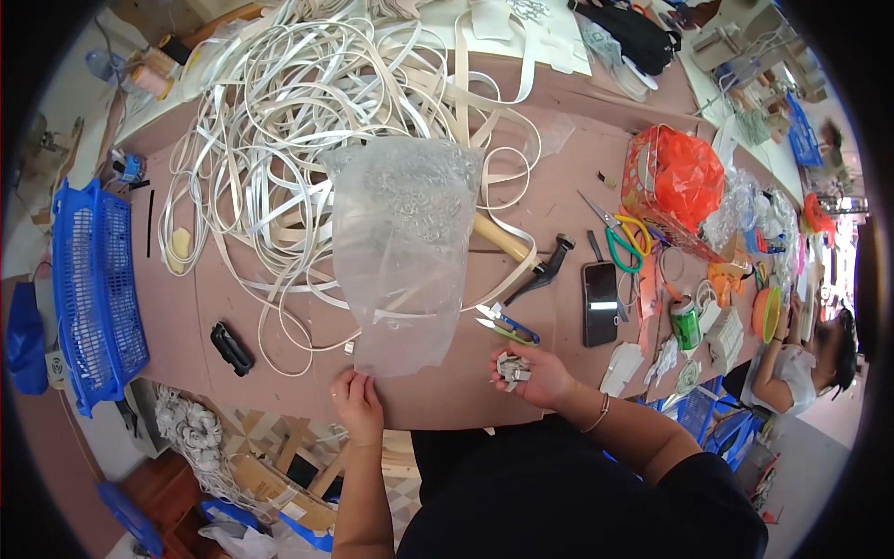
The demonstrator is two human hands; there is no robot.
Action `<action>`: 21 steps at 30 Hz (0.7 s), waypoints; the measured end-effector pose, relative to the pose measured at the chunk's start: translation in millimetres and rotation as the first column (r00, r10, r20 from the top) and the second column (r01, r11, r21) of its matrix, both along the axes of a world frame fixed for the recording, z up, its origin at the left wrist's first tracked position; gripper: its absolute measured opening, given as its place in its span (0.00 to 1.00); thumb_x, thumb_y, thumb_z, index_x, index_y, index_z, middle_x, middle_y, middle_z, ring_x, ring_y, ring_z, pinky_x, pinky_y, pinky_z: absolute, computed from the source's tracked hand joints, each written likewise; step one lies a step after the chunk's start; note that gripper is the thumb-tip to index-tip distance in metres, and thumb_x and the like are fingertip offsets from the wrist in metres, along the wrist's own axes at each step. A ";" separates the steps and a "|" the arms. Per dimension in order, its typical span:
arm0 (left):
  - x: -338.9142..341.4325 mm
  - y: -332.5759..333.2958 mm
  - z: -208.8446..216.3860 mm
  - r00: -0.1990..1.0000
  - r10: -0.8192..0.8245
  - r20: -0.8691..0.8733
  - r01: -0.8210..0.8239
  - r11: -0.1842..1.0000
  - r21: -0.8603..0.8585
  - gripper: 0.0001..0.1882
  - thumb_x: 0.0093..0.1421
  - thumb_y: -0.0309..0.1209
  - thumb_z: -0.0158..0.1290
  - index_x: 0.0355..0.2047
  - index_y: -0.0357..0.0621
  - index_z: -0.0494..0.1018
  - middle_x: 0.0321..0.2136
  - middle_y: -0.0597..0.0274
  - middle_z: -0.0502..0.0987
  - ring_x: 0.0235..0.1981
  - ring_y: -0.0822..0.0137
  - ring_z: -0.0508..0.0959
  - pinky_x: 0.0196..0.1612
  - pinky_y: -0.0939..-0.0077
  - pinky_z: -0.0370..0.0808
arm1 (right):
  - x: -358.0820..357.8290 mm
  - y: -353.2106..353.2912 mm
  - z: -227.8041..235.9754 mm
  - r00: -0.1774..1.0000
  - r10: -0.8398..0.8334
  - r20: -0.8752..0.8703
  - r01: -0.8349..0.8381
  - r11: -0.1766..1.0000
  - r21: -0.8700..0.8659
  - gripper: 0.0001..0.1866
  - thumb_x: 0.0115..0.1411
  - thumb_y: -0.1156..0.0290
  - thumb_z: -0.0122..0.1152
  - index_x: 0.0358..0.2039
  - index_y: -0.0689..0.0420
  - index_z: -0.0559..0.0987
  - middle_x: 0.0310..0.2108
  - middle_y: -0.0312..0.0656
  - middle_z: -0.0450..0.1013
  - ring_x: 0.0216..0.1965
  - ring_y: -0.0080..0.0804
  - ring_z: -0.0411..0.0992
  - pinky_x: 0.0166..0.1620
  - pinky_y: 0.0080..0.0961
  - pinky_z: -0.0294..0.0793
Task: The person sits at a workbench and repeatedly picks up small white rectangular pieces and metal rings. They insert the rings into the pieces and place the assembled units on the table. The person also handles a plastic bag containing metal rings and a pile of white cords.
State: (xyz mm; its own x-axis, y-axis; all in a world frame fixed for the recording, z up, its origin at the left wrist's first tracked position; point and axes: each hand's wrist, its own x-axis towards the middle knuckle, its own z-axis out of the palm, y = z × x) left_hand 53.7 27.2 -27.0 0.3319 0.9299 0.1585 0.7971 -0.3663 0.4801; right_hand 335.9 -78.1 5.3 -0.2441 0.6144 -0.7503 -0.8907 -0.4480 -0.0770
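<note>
Seen from the head camera, looking down over a cluttered worktable: left hand pinched shut on the lower corner of a clear plastic bag, held up so the film hangs above the near half of the table. Bag flimsy and crinkled, light in the sheet but weighted near its upper part by a grey mass of what look like small metal pieces; likely to sag, swing and slip if gripped on the bare film alone. Best hold judged to be on a gathered edge or corner, with a second support under the loaded part to stop the contents spilling.

Right hand cupped palm-up just over the near table edge, fingers curled loosely around a small heap of metal buckles; pieces hard, small and smooth, easy to drop, safest kept in a closed palm rather than pinched one by one.

Behind the bag, a great tangle of cream strapping spread across the far half of the table, soft and limp, prone to snagging. Beside the right hand, blue-handled snips; farther right, a hammer with a pale wooden handle, a dark phone lying flat, and green-and-yellow scissors. Orange plastic bag at the right, blue basket off the left edge. Another person seated at far right, hands apart from this work.
</note>
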 end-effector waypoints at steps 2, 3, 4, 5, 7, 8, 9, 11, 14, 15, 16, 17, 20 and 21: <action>2.4 0.1 1.3 0.999 0.031 0.012 -0.031 1.000 0.006 0.09 0.48 0.19 0.53 0.32 0.41 0.72 0.31 0.55 0.71 0.31 0.56 0.72 0.31 0.71 0.70 | 1.6 2.1 0.9 0.999 0.023 0.033 -0.024 1.000 0.019 0.18 0.62 0.60 0.41 0.38 0.64 0.70 0.33 0.44 0.70 0.34 0.33 0.71 0.39 0.28 0.72; 6.4 -0.7 1.4 0.994 0.083 0.064 -0.080 0.996 -0.037 0.09 0.48 0.20 0.54 0.31 0.41 0.72 0.31 0.55 0.72 0.29 0.57 0.72 0.31 0.71 0.70 | 2.5 1.3 0.8 0.996 0.041 0.075 -0.042 0.999 0.017 0.19 0.62 0.60 0.40 0.38 0.64 0.70 0.33 0.44 0.70 0.34 0.33 0.71 0.39 0.28 0.72; 12.0 -1.2 2.0 0.984 0.134 0.113 -0.125 0.989 -0.082 0.08 0.48 0.20 0.54 0.30 0.42 0.73 0.30 0.55 0.72 0.28 0.57 0.72 0.31 0.71 0.70 | 4.5 1.5 1.2 0.992 0.057 0.115 -0.059 0.998 0.013 0.19 0.62 0.59 0.40 0.38 0.64 0.70 0.33 0.44 0.70 0.34 0.33 0.71 0.39 0.29 0.72; 20.6 -1.7 4.7 0.984 0.109 0.138 -0.097 0.991 -0.097 0.08 0.48 0.21 0.54 0.31 0.42 0.73 0.30 0.56 0.72 0.28 0.57 0.73 0.31 0.71 0.71 | 7.8 4.6 2.9 0.988 0.070 0.136 -0.074 0.997 0.025 0.20 0.62 0.58 0.39 0.38 0.64 0.70 0.33 0.43 0.70 0.34 0.32 0.71 0.39 0.28 0.72; 46.4 -10.9 22.7 0.981 0.066 0.184 -0.042 0.990 -0.133 0.08 0.48 0.21 0.54 0.31 0.43 0.73 0.30 0.57 0.73 0.28 0.57 0.73 0.31 0.71 0.71 | 14.0 7.3 9.2 0.980 0.100 0.173 -0.108 0.994 0.037 0.21 0.62 0.56 0.38 0.38 0.63 0.70 0.33 0.43 0.70 0.35 0.32 0.71 0.39 0.28 0.72; 68.7 -12.9 39.4 0.964 -0.067 0.257 0.120 0.973 -0.195 0.08 0.48 0.21 0.54 0.31 0.43 0.74 0.30 0.57 0.73 0.28 0.58 0.74 0.32 0.71 0.71 | 17.2 6.8 10.9 0.983 0.093 0.161 -0.099 0.995 0.032 0.22 0.62 0.56 0.37 0.38 0.63 0.70 0.33 0.43 0.70 0.35 0.32 0.71 0.39 0.29 0.72; 95.5 -10.1 50.3 0.923 -0.191 0.335 0.279 0.931 -0.237 0.09 0.49 0.22 0.54 0.32 0.44 0.74 0.31 0.57 0.74 0.29 0.58 0.75 0.32 0.71 0.72 | 20.2 7.7 11.4 0.985 0.086 0.147 -0.092 0.995 0.032 0.22 0.62 0.56 0.37 0.38 0.63 0.70 0.33 0.43 0.70 0.34 0.33 0.71 0.39 0.29 0.71; 140.7 -4.8 34.9 0.872 -0.227 0.434 0.331 0.926 -0.180 0.09 0.49 0.23 0.54 0.33 0.43 0.74 0.33 0.57 0.74 0.32 0.58 0.75 0.34 0.72 0.72 | 22.1 10.0 9.6 0.991 0.039 0.126 -0.043 0.999 0.029 0.22 0.62 0.56 0.37 0.37 0.63 0.70 0.33 0.44 0.70 0.34 0.34 0.71 0.38 0.29 0.71; 185.0 11.9 17.4 0.845 -0.320 0.428 0.414 0.898 -0.148 0.11 0.48 0.21 0.53 0.34 0.41 0.72 0.32 0.56 0.73 0.31 0.57 0.74 0.34 0.70 0.71 | 31.7 7.3 5.2 0.991 -0.030 0.132 0.028 0.999 0.020 0.22 0.62 0.56 0.37 0.38 0.63 0.70 0.33 0.44 0.70 0.34 0.35 0.70 0.38 0.30 0.71; 188.8 14.7 9.2 0.852 -0.394 0.346 0.464 0.874 -0.146 0.12 0.47 0.21 0.53 0.35 0.41 0.72 0.31 0.55 0.73 0.31 0.56 0.73 0.34 0.69 0.71 | 35.0 6.8 6.4 0.990 -0.045 0.133 0.042 0.999 0.027 0.22 0.62 0.56 0.37 0.38 0.63 0.70 0.33 0.44 0.70 0.34 0.35 0.70 0.38 0.30 0.71; 191.2 15.7 4.0 0.847 -0.464 0.261 0.510 0.847 -0.150 0.12 0.47 0.20 0.53 0.35 0.40 0.71 0.31 0.55 0.73 0.31 0.56 0.73 0.34 0.68 0.71 | 38.4 6.5 8.0 0.989 -0.059 0.135 0.056 0.998 0.033 0.21 0.62 0.56 0.37 0.38 0.63 0.71 0.33 0.44 0.70 0.34 0.36 0.70 0.37 0.30 0.71; 191.2 14.4 0.4 0.848 -0.467 0.250 0.507 0.851 -0.133 0.13 0.46 0.19 0.53 0.35 0.40 0.71 0.30 0.55 0.73 0.30 0.56 0.73 0.34 0.68 0.71 | 39.7 5.4 7.9 0.985 -0.078 0.155 0.076 0.997 0.016 0.21 0.62 0.57 0.38 0.38 0.63 0.70 0.33 0.44 0.70 0.34 0.36 0.70 0.37 0.30 0.71; 190.5 10.5 -4.1 0.864 -0.425 0.268 0.476 0.865 -0.161 0.14 0.45 0.18 0.53 0.34 0.40 0.70 0.29 0.55 0.72 0.28 0.56 0.73 0.32 0.67 0.71 | 43.0 6.6 7.9 0.972 -0.116 0.203 0.123 0.992 -0.019 0.20 0.62 0.57 0.38 0.39 0.62 0.70 0.34 0.44 0.70 0.35 0.36 0.70 0.38 0.30 0.71; 190.5 10.0 -4.1 0.875 -0.377 0.304 0.450 0.865 -0.222 0.13 0.45 0.19 0.53 0.34 0.40 0.70 0.29 0.55 0.73 0.28 0.56 0.73 0.32 0.68 0.71 | 44.0 6.8 6.2 0.970 -0.121 0.209 0.127 0.992 -0.018 0.20 0.62 0.58 0.38 0.40 0.63 0.70 0.35 0.44 0.70 0.35 0.36 0.70 0.38 0.30 0.71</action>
